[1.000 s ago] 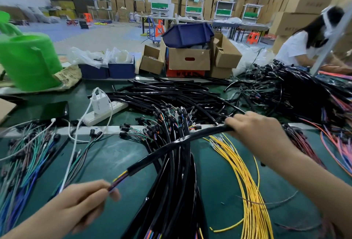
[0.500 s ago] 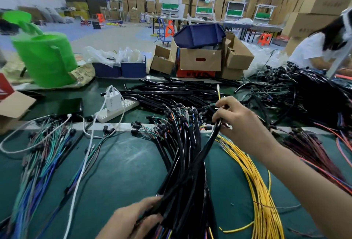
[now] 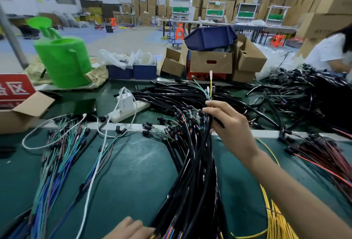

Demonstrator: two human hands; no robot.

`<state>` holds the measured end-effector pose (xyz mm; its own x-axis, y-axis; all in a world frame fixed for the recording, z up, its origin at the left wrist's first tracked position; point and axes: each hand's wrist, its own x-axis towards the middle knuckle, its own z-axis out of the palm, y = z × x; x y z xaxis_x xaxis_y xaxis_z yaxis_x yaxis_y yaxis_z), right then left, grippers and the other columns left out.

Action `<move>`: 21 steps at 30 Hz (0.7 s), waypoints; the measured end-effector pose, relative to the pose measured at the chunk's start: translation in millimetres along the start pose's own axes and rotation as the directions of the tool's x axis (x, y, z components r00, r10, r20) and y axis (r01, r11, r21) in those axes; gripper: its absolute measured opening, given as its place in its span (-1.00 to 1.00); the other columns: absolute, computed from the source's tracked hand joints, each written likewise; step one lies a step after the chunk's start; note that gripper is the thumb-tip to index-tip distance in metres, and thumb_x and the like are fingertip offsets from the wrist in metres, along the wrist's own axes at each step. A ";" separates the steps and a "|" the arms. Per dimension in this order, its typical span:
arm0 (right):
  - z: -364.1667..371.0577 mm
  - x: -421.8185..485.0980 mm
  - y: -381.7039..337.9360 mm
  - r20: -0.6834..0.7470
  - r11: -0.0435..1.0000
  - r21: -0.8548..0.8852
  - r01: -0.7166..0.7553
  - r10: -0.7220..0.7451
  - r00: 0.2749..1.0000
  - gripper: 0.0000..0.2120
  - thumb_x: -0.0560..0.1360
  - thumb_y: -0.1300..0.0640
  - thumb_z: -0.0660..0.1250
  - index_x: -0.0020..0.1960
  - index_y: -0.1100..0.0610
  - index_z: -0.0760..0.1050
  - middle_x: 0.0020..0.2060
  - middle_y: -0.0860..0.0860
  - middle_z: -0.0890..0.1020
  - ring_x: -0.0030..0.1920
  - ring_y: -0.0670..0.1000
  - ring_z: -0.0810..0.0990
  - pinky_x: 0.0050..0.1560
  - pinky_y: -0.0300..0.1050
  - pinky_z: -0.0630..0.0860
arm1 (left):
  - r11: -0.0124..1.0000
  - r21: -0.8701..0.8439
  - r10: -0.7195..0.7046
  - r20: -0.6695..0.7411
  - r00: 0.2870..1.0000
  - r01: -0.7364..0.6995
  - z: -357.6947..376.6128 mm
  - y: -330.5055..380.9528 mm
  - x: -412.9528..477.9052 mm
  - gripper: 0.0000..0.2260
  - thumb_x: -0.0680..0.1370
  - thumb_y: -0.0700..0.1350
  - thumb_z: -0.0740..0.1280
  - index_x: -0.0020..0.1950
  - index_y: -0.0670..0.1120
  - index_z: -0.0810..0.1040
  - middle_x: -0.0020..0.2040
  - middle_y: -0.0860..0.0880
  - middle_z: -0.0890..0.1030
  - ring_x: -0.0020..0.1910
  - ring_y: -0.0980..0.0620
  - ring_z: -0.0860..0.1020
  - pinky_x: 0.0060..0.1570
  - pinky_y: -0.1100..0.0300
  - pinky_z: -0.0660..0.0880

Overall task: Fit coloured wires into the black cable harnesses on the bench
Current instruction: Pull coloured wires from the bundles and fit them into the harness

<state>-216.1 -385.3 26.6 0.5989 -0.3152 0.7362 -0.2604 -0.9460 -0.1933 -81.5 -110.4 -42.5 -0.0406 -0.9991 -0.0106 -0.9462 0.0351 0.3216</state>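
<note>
At the left edge of the surface (image 3: 133,162) we see a cardboard box (image 3: 28,109) with a red sign, and beyond it a green watering can (image 3: 64,61). Nearer us lies a spread of green and blue wires (image 3: 57,158), and a white charger (image 3: 124,100) sits plugged into a power strip (image 3: 131,110). Our left hand (image 3: 129,229) shows only partly at the near edge, touching the near end of the harness bundle (image 3: 190,181); we cannot tell how its grip stands. The bundle runs from the near edge up the middle of the surface. Our right hand (image 3: 230,124) has its grip closed round one black harness (image 3: 208,128) at the bundle's far end, and a yellow wire (image 3: 211,80) rises upright above the fingers. A sheaf of loose yellow strands (image 3: 276,219) lies toward the near right corner, red wires (image 3: 323,158) lie at the right edge, and a black cable heap (image 3: 314,94) fills the far right corner.
</note>
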 end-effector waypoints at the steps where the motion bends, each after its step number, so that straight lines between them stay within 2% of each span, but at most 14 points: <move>1: 6.2 1.1 3.3 0.134 0.998 -0.053 -0.041 0.048 0.990 -0.69 0.42 0.45 0.33 0.11 0.23 0.62 0.19 0.09 0.58 0.10 0.06 0.61 0.19 -0.11 0.50 | 0.997 0.062 0.040 -0.026 0.999 -0.038 2.1 -2.6 -11.7 -0.67 0.67 0.08 -0.14 -0.02 0.26 0.40 -0.18 0.25 0.33 -0.19 0.36 0.34 -0.28 0.57 0.32; 3: 17.3 -2.7 11.4 0.399 0.970 -0.216 -0.112 0.192 0.897 -0.62 0.50 0.40 0.24 0.21 0.10 0.59 0.31 0.01 0.50 0.30 0.07 0.48 0.33 -0.08 0.35 | 0.999 0.049 0.010 -0.243 0.970 0.002 1.3 -12.9 -28.1 -0.67 0.63 0.20 -0.06 -0.03 0.29 0.50 -0.20 0.32 0.45 -0.16 0.37 0.38 -0.21 0.49 0.37; 4: 21.4 -6.4 13.2 0.451 0.957 -0.242 -0.161 0.258 0.855 -0.62 0.53 0.36 0.20 0.23 0.05 0.57 0.33 -0.03 0.49 0.37 0.06 0.39 0.38 -0.04 0.26 | 1.000 0.015 0.004 -0.368 0.930 0.002 -2.6 -25.8 -30.8 -0.69 0.61 0.22 0.01 -0.04 0.26 0.54 -0.16 0.30 0.50 -0.11 0.34 0.42 -0.12 0.46 0.37; 5: 26.1 -11.1 12.2 0.438 0.956 -0.212 -0.205 0.281 0.854 -0.63 0.55 0.34 0.20 0.24 0.03 0.57 0.31 -0.03 0.51 0.40 0.08 0.34 0.40 0.01 0.20 | 0.999 -0.015 -0.043 -0.503 0.863 0.042 -12.0 -41.1 -31.1 -0.71 0.59 0.20 0.08 -0.03 0.19 0.58 -0.12 0.24 0.54 -0.05 0.30 0.44 -0.01 0.45 0.35; 7: 36.4 -18.7 -2.9 0.337 0.968 -0.080 -0.240 0.252 0.907 -0.69 0.55 0.26 0.25 0.21 0.00 0.58 0.24 -0.03 0.57 0.41 0.11 0.34 0.41 0.10 0.14 | 0.957 -0.086 -0.269 -0.618 0.739 0.276 -33.5 -82.9 -29.3 -0.79 0.57 0.06 0.25 0.05 0.02 0.62 0.01 0.10 0.58 0.07 0.15 0.48 0.16 0.36 0.31; 8: 43.2 -21.5 -13.2 0.327 0.968 -0.076 -0.238 0.250 0.911 -0.72 0.57 0.17 0.25 0.21 -0.03 0.57 0.24 -0.05 0.56 0.42 0.10 0.32 0.43 0.13 0.09 | 0.897 -0.096 -0.401 -0.590 0.701 0.432 -44.7 -105.8 -26.6 -0.79 0.56 -0.02 0.30 0.13 -0.04 0.59 0.09 0.02 0.58 0.14 0.03 0.48 0.19 0.23 0.32; 9: 50.3 -24.2 -23.0 0.360 0.965 -0.118 -0.234 0.261 0.896 -0.74 0.58 0.06 0.24 0.23 -0.07 0.55 0.28 -0.07 0.54 0.44 0.09 0.27 0.45 0.15 0.03 | 0.801 -0.117 -0.557 -0.503 0.660 0.587 -51.7 -125.2 -24.8 -0.71 0.55 -0.03 0.32 0.24 -0.08 0.53 0.19 -0.05 0.54 0.21 -0.07 0.45 0.20 0.11 0.34; 11: 65.1 -30.9 -35.7 0.469 0.938 -0.260 -0.229 0.330 0.819 -0.69 0.58 -0.12 0.16 0.26 -0.12 0.50 0.40 -0.10 0.40 0.49 0.03 0.17 0.47 0.13 -0.13 | 0.641 -0.075 -0.739 -0.326 0.589 0.764 -53.2 -152.8 -14.7 -0.61 0.56 0.01 0.29 0.36 -0.07 0.42 0.27 -0.10 0.45 0.23 -0.11 0.42 0.18 0.04 0.37; 13: 73.2 -39.0 -38.3 0.494 0.912 -0.338 -0.232 0.382 0.781 -0.68 0.58 -0.15 0.11 0.24 -0.13 0.50 0.47 -0.16 0.25 0.49 -0.03 0.12 0.46 0.07 -0.27 | 0.621 -0.051 -0.753 -0.316 0.577 0.782 -47.4 -170.6 -5.3 -0.70 0.55 -0.05 0.33 0.25 -0.08 0.46 0.16 -0.11 0.45 0.10 -0.11 0.45 0.06 0.05 0.43; 15: 73.4 -46.4 -35.2 0.448 0.912 -0.291 -0.288 0.397 0.801 -0.72 0.60 -0.10 0.11 0.22 -0.14 0.51 0.49 -0.20 0.19 0.50 -0.07 0.10 0.45 0.01 -0.33 | 0.627 -0.121 -0.745 -0.384 0.546 0.770 -46.9 -175.7 -2.6 -0.84 0.53 -0.17 0.35 0.09 -0.10 0.49 0.04 -0.11 0.47 0.01 -0.12 0.48 -0.08 0.06 0.42; 17: 72.7 -50.3 -33.3 0.428 0.913 -0.254 -0.320 0.403 0.809 -0.73 0.61 -0.06 0.12 0.23 -0.16 0.50 0.49 -0.20 0.18 0.51 -0.09 0.07 0.44 -0.02 -0.38 | 0.650 -0.126 -0.703 -0.474 0.530 0.749 -47.9 -174.8 -0.1 -0.93 0.52 -0.22 0.33 -0.01 -0.11 0.51 -0.04 -0.09 0.49 -0.05 -0.11 0.48 -0.13 0.07 0.40; 19: 73.1 -51.4 -34.3 0.412 0.913 -0.251 -0.321 0.401 0.818 -0.72 0.61 -0.05 0.11 0.26 -0.16 0.49 0.49 -0.21 0.17 0.51 -0.10 0.05 0.42 -0.05 -0.41 | 0.702 -0.095 -0.644 -0.509 0.571 0.706 -47.2 -167.9 4.9 -0.96 0.54 -0.14 0.31 -0.06 -0.08 0.54 -0.10 -0.03 0.50 -0.08 -0.04 0.47 -0.10 0.07 0.44; 21: 73.8 -51.8 -35.2 0.400 0.912 -0.245 -0.329 0.404 0.823 -0.72 0.61 -0.03 0.12 0.26 -0.16 0.49 0.49 -0.20 0.17 0.51 -0.10 0.04 0.41 -0.07 -0.44 | 0.737 -0.141 -0.657 -0.383 0.650 0.661 -42.0 -157.0 10.4 -0.88 0.53 -0.01 0.34 -0.11 -0.06 0.53 -0.16 0.03 0.53 -0.14 0.03 0.50 -0.10 0.12 0.46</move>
<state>-182.0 -341.2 -52.7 0.6906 -0.6718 0.2678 -0.6199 -0.7406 -0.2592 80.1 -127.2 -53.3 0.7178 -0.6811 0.1446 -0.6787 -0.6381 0.3635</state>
